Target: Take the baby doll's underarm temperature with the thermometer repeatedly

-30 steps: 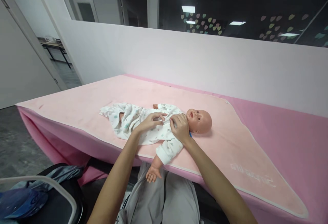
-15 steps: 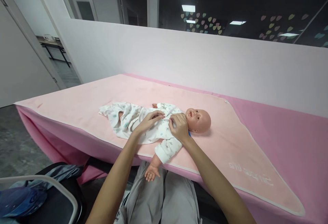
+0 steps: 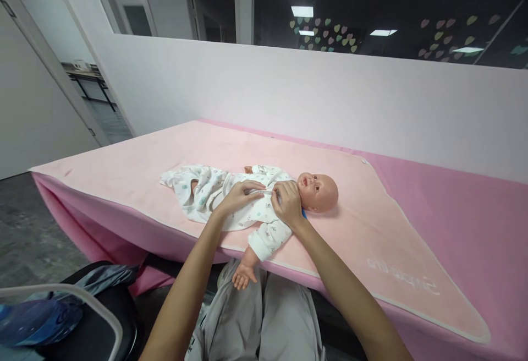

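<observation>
On its back on the pink mat (image 3: 363, 245) lies a baby doll (image 3: 319, 191), head to the right. It wears a white printed baby romper (image 3: 243, 219); a bit of leg shows through an opening near the lower end. My left hand (image 3: 241, 195) rests over the chest, fingers long and thumb close beneath them, at a thin fold of the romper front. Beside the doll's neck, my right hand (image 3: 287, 202) is curled, thumb and fingers pinching the same front. A narrow white strip of cloth runs between my fingertips. The doll's near arm (image 3: 246, 270) hangs over the table edge.
A pink cloth (image 3: 466, 207) covers the table beneath the mat. Behind it stands a white wall (image 3: 289, 97) with dark glass above. At lower left is a black chair (image 3: 99, 317) with a blue plastic bottle (image 3: 41, 320) and grey cloth on it. My knees are under the table edge.
Both hands stay at the chest of the romper with only tiny finger shifts; the left fingers look slightly straighter. The view has tilted a little. The doll lies as before.
</observation>
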`<move>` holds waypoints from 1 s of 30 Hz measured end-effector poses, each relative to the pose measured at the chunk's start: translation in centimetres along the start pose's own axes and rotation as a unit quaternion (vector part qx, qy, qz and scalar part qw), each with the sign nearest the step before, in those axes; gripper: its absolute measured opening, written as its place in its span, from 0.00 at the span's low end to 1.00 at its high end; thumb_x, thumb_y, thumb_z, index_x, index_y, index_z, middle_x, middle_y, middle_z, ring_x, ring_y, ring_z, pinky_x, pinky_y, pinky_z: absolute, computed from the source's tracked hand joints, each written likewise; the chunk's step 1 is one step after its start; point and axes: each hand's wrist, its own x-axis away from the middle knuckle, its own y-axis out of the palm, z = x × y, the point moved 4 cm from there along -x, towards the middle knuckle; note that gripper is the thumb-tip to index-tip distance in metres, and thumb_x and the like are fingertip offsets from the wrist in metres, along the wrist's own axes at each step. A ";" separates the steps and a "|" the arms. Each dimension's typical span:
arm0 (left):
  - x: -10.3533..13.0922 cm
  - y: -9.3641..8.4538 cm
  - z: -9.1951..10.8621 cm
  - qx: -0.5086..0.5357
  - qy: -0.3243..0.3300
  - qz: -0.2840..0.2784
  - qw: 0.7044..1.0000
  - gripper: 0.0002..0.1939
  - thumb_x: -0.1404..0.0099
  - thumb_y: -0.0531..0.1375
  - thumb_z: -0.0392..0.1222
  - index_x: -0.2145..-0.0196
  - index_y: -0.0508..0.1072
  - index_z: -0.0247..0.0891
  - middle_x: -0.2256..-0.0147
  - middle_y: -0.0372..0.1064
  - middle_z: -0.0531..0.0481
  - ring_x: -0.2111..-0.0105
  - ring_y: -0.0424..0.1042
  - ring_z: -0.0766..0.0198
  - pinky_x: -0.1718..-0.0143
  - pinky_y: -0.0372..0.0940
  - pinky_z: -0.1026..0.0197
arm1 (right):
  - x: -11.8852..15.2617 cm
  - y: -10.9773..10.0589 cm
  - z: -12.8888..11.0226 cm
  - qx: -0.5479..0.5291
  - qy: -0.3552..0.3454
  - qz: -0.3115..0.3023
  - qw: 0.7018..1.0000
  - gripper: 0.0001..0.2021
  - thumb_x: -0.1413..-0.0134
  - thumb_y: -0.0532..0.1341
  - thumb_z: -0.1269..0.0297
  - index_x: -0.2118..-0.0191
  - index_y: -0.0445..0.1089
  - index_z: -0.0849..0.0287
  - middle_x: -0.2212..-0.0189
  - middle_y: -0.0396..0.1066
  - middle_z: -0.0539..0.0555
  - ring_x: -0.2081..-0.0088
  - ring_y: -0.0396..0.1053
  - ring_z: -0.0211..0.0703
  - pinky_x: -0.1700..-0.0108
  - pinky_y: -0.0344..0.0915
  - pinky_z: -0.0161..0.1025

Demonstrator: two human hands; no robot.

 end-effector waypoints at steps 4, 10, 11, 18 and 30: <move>0.0 0.0 -0.1 -0.007 -0.031 0.036 0.999 0.13 0.46 0.62 0.48 0.67 0.74 0.36 0.62 0.73 0.46 0.58 0.70 0.58 0.53 0.63 0.57 | 0.0 0.0 0.0 0.010 -0.009 0.004 1.000 0.04 0.46 0.51 0.71 0.69 0.60 0.57 0.70 0.66 0.55 0.65 0.60 0.45 0.59 0.56 0.43; 0.2 0.0 0.0 0.003 -0.021 0.055 0.998 0.15 0.49 0.64 0.47 0.66 0.70 0.35 0.62 0.71 0.47 0.59 0.69 0.59 0.53 0.63 0.57 | 0.0 0.1 0.0 0.006 -0.009 0.012 1.000 0.04 0.46 0.51 0.71 0.69 0.60 0.57 0.70 0.65 0.55 0.65 0.60 0.45 0.60 0.56 0.43; 0.3 0.0 0.1 -0.001 -0.016 0.058 0.998 0.16 0.49 0.64 0.46 0.64 0.71 0.36 0.62 0.71 0.46 0.58 0.69 0.59 0.52 0.63 0.57 | 0.0 0.1 0.1 0.007 -0.006 0.012 1.000 0.04 0.46 0.51 0.71 0.69 0.60 0.58 0.70 0.65 0.55 0.65 0.60 0.45 0.59 0.57 0.43; 3.3 -1.0 0.0 -0.118 -0.043 0.104 0.987 0.13 0.45 0.59 0.43 0.61 0.73 0.39 0.57 0.71 0.47 0.55 0.68 0.55 0.51 0.62 0.54 | 0.0 0.3 0.3 0.006 0.001 0.011 1.000 0.04 0.45 0.50 0.70 0.69 0.59 0.57 0.70 0.64 0.55 0.65 0.60 0.45 0.59 0.57 0.43; 5.5 -2.8 -0.9 -0.044 -0.087 0.144 0.985 0.13 0.42 0.57 0.49 0.64 0.74 0.38 0.58 0.73 0.45 0.55 0.70 0.54 0.52 0.63 0.54 | -0.1 0.4 0.6 -0.003 0.031 0.002 1.000 0.05 0.46 0.50 0.72 0.69 0.59 0.57 0.71 0.64 0.54 0.66 0.60 0.45 0.61 0.56 0.42</move>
